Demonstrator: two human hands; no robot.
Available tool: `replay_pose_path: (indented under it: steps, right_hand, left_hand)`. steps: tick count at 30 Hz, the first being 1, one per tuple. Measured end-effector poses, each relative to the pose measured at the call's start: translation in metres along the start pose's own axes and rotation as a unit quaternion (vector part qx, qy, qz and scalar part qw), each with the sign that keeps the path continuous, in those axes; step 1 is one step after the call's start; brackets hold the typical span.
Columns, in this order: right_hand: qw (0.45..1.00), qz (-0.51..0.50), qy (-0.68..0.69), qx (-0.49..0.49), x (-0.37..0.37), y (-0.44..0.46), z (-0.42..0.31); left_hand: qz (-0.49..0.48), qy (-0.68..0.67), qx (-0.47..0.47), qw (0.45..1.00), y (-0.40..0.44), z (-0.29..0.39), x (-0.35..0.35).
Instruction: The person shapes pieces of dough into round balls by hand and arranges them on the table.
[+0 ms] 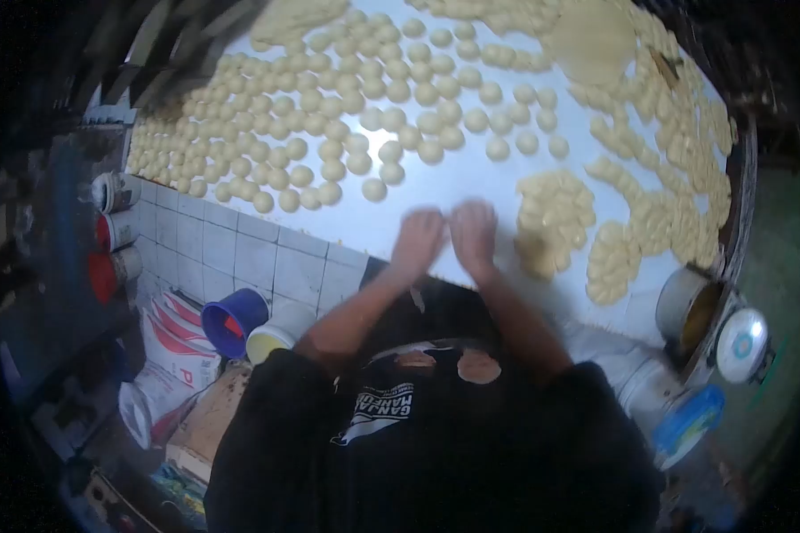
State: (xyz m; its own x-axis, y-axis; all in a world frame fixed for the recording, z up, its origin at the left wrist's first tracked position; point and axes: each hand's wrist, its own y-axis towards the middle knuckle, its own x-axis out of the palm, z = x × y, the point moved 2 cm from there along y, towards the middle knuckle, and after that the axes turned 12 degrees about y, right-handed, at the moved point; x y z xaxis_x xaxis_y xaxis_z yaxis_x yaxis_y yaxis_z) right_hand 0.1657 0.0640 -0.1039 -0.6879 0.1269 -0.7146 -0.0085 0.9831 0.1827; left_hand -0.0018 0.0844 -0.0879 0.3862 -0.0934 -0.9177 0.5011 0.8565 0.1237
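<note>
"What's down on our near side?"

"A purple bucket (235, 322) on the left, and a pot (676, 306) on the right, just off the corner of the worktop (471, 179)."

"And the hands?"

"A little farther in, over the worktop's near edge. Left hand (423, 235) and right hand (474, 229), close beside each other, both blurred. The fingers (432, 217) look curled inward, but I can't tell how far open they are, or whether anything is pinched in them."

"Where's the dough lying?"

"Just right of the right hand there's a lumpy patch (556, 213), with more pieces (653, 222) farther right. Beyond the left hand and slightly left, one ball (374, 189) lies nearest, and many other balls (358, 163) spread behind it toward the far left. At the far right, a flat round (593, 40)."

"So which step is this?"

"Shaping dough by hand, I'd judge, though the blur hides it."

"What does the next move call for?"

"A light touch, I'd say. Dough that soft would dent easily, so the wrists should stay off that nearest ball."
</note>
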Motion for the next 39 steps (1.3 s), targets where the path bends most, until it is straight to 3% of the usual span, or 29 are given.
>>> replay_pose_path:
  steps: [1,2,3,4,5,7,8,9,10,12,15,16,18,20,21,22,23,24,26,27,28,29,31,33,35,37,38,39]
  right_hand:
    - [0.997,0.023,0.039,-0.056,0.001,-0.032,0.007]
    - [0.998,-0.035,0.039,-0.046,-0.011,-0.049,0.010]
    - [0.974,-0.203,0.028,0.096,-0.027,-0.047,0.017]
    - [0.996,-0.088,0.004,-0.009,-0.036,-0.048,0.021]
    - [0.996,-0.094,-0.001,-0.013,-0.037,-0.029,0.022]
    - [0.971,-0.159,0.082,0.159,-0.039,0.046,0.029]
    - [0.953,-0.166,0.121,0.222,-0.050,0.114,-0.015]
    - [0.962,-0.137,0.172,0.161,-0.048,0.168,-0.037]
    - [0.948,-0.156,0.195,0.199,-0.045,0.231,-0.071]
    - [0.969,-0.147,0.172,0.101,-0.017,0.338,-0.114]
    - [0.972,-0.123,0.198,-0.013,0.059,0.476,-0.135]
    - [0.972,-0.121,0.196,-0.042,0.085,0.514,-0.139]
    - [0.978,-0.134,0.138,-0.078,0.142,0.573,-0.133]
    - [0.980,-0.148,0.075,-0.111,0.177,0.594,-0.126]
    - [0.981,-0.161,0.039,-0.105,0.184,0.598,-0.119]
    - [0.980,-0.174,-0.001,-0.098,0.189,0.600,-0.115]
    - [0.974,-0.227,0.008,-0.007,0.168,0.590,-0.133]
    - [0.958,-0.274,0.014,0.085,0.135,0.565,-0.159]
    - [0.899,-0.375,0.111,0.195,0.071,0.501,-0.177]
    - [0.874,-0.362,0.273,0.176,0.062,0.437,-0.139]
    - [0.846,-0.359,0.281,0.277,0.035,0.387,-0.146]
    - [0.880,-0.273,0.250,0.297,0.028,0.320,-0.125]
    - [0.907,-0.159,0.165,0.355,0.007,0.212,-0.123]
    - [0.965,-0.117,0.072,0.225,-0.005,0.085,-0.087]
    - [0.877,-0.356,-0.005,0.323,-0.021,0.022,-0.079]
    - [0.863,-0.463,-0.036,0.199,-0.017,-0.023,-0.023]
    - [0.861,-0.467,-0.116,0.163,-0.001,-0.020,0.002]
    - [0.948,-0.262,-0.179,0.038,-0.004,-0.013,0.003]
  left_hand:
    - [-0.013,-0.025,0.047,0.998,-0.019,0.004,-0.006]
    - [-0.009,-0.052,0.092,0.994,-0.040,-0.011,-0.006]
    - [-0.006,-0.080,0.136,0.987,-0.054,-0.032,-0.008]
    - [0.005,-0.080,0.127,0.989,-0.052,-0.046,-0.020]
    - [-0.037,-0.077,0.152,0.985,-0.050,-0.056,-0.033]
    - [-0.156,-0.098,0.160,0.970,-0.036,-0.069,-0.031]
    - [-0.156,-0.103,0.169,0.968,-0.039,-0.070,-0.016]
    - [-0.154,-0.106,0.177,0.966,-0.038,-0.073,0.000]
    - [-0.148,-0.111,0.168,0.968,-0.033,-0.074,-0.008]
    - [-0.091,-0.358,0.064,0.927,-0.007,-0.092,-0.048]
    - [-0.074,-0.414,-0.021,0.907,0.049,-0.140,-0.126]
    - [-0.040,-0.310,0.033,0.949,0.068,-0.167,-0.144]
    - [0.066,-0.242,-0.029,0.968,0.102,-0.220,-0.177]
    - [-0.072,-0.075,-0.124,0.987,0.133,-0.281,-0.191]
    - [0.041,-0.201,-0.260,0.944,0.164,-0.294,-0.227]
    - [0.136,-0.163,-0.208,0.955,0.187,-0.314,-0.243]
    - [0.178,-0.232,-0.197,0.936,0.208,-0.333,-0.249]
    - [0.204,-0.114,-0.168,0.958,0.237,-0.350,-0.258]
    - [0.260,-0.094,-0.131,0.952,0.290,-0.382,-0.255]
    - [0.269,-0.077,-0.130,0.951,0.313,-0.396,-0.243]
    - [0.276,-0.063,-0.122,0.951,0.338,-0.405,-0.224]
    - [0.271,-0.074,-0.108,0.954,0.356,-0.422,-0.197]
    - [0.050,0.094,-0.122,0.987,0.378,-0.445,-0.136]
    - [-0.005,0.093,-0.159,0.983,0.381,-0.389,-0.160]
    - [0.035,0.003,-0.171,0.985,0.341,-0.317,-0.193]
    - [0.022,-0.076,-0.154,0.985,0.275,-0.233,-0.195]
    - [0.039,-0.101,-0.093,0.990,0.233,-0.192,-0.180]
    - [-0.020,0.004,0.023,1.000,0.194,-0.145,-0.166]
